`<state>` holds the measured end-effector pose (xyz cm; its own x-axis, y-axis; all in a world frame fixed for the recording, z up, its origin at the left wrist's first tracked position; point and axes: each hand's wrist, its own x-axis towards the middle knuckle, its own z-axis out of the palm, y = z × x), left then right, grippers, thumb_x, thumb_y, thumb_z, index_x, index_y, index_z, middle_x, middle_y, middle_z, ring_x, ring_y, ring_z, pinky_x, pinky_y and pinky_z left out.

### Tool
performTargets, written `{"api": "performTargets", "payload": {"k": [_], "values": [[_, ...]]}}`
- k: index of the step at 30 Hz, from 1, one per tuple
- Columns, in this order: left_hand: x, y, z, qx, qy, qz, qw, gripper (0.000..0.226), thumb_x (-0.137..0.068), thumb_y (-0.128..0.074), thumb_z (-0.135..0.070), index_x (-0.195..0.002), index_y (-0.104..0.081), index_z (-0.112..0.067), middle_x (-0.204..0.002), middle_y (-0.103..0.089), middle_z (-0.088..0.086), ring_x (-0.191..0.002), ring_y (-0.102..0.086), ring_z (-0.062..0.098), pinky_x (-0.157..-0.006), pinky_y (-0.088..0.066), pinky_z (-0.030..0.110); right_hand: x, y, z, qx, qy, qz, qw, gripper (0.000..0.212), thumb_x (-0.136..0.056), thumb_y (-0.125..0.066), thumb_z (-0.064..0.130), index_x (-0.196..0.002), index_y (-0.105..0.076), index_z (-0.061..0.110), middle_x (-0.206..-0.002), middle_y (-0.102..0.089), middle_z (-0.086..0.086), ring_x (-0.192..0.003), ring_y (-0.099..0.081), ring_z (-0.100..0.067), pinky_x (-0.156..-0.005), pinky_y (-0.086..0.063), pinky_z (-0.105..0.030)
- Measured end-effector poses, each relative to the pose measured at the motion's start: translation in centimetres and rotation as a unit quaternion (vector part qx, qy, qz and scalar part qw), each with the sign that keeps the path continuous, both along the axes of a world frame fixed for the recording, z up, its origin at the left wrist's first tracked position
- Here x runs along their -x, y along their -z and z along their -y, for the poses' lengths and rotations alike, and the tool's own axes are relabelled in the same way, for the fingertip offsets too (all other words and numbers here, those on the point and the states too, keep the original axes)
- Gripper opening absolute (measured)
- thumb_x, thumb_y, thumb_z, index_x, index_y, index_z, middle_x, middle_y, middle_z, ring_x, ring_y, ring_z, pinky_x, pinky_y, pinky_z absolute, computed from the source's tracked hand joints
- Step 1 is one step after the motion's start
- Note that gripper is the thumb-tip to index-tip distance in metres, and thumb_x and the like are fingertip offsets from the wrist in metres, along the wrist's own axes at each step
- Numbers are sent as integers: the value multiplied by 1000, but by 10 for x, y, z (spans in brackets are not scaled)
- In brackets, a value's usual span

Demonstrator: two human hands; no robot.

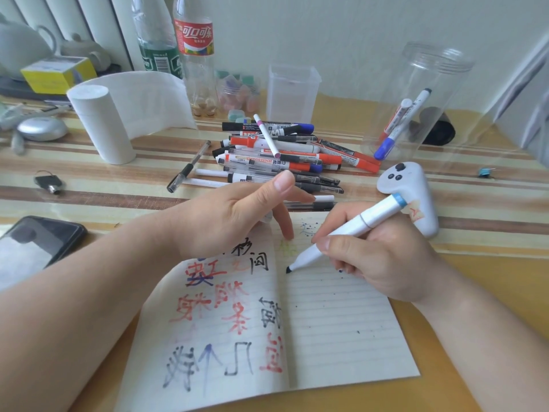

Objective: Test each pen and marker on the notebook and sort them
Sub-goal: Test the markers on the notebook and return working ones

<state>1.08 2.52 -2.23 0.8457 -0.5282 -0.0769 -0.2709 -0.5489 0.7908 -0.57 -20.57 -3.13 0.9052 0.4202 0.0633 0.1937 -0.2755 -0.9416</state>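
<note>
White marker point(356, 226) pinched in right hand point(383, 263), dark tip at the notebook point(341, 322) page. Left hand point(225, 221) fingers spread, one fingertip on paper; pen pile point(282, 156) just beyond it.

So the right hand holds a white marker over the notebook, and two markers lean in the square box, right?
Not quite. The head view shows the two markers leaning in the round clear jar, not the square box. The rest stands: the right hand holds the white marker over the notebook.
</note>
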Motion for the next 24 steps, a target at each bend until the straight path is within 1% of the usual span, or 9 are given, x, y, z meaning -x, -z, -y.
{"api": "performTargets", "payload": {"k": [5, 9, 13, 15, 17, 19, 21, 23, 24], "values": [[0, 0, 0, -6, 1, 7, 1000, 78, -85, -5, -81, -134, -57, -49, -111, -71, -24, -121, -56, 6, -109, -40, 40, -2, 1, 1, 19, 6, 19, 1000, 8, -74, -63, 15, -67, -68, 13, -52, -58, -1, -51, -53, -11, -52, -42, -29], [1, -1, 0, -9, 2, 12, 1000, 77, -85, -4, -80, -134, -56, -50, -110, -71, -24, -120, -56, 4, -106, -40, 36, -1, 1, 1, 18, -2, 11, 1000, 8, -71, -62, 15, -65, -66, 10, -48, -54, -1, -49, -50, -10, -50, -39, -27], [1, 0, 1, 0, 3, 16, 1000, 79, -85, -6, -79, -134, -58, -45, -110, -71, -24, -114, -57, 0, -93, -38, 28, -1, 2, 0, 2, 3, 6, 1000, 7, -74, -64, 15, -69, -69, 12, -50, -57, 0, -49, -53, -10, -48, -41, -21], [1, 0, 2, 1, 4, 17, 1000, 78, -86, -7, -79, -135, -57, -46, -110, -71, -23, -112, -57, -2, -92, -38, 27, -1, 3, 0, 3, 6, 9, 1000, 7, -74, -64, 16, -69, -70, 14, -50, -58, 1, -50, -54, -9, -49, -42, -21], [1, 0, 1, 0, 3, 20, 1000, 69, -92, -9, -75, -136, -55, -48, -112, -71, -21, -111, -58, 0, -96, -40, 30, 0, 3, 2, 9, 0, 19, 1000, 7, -74, -65, 16, -69, -70, 14, -51, -59, 2, -51, -55, -9, -49, -42, -23], [2, 2, -1, 4, -1, 25, 1000, 48, -103, -20, -60, -138, -50, -48, -113, -71, -19, -99, -61, 6, -97, -46, 36, 1, 2, 2, 20, -16, 26, 999, 6, -75, -66, 15, -70, -70, 13, -52, -60, 3, -52, -56, -8, -50, -43, -22], [3, 4, -2, 9, 0, 42, 999, 36, -101, -33, -34, -135, -45, -41, -111, -69, -17, -79, -57, 19, -83, -50, 42, 2, 3, 2, 10, -14, 32, 999, 6, -75, -66, 14, -72, -70, 12, -53, -60, 1, -51, -55, -9, -49, -42, -22], [5, 6, -1, 29, 7, 66, 997, 31, -98, -34, -22, -126, -42, -31, -107, -66, -13, -69, -51, 25, -71, -48, 43, -1, 5, 2, -71, 27, 22, 997, 8, -75, -64, 11, -70, -69, 11, -52, -56, -4, -47, -49, -12, -45, -37, -20], [5, 7, -1, 38, 8, 80, 996, 27, -98, -34, -20, -123, -41, -27, -105, -64, -13, -70, -51, 28, -69, -48, 45, -3, 6, 3, -132, 61, 13, 989, 10, -76, -62, 10, -69, -69, 11, -51, -54, -8, -45, -45, -15, -42, -34, -19]]}}
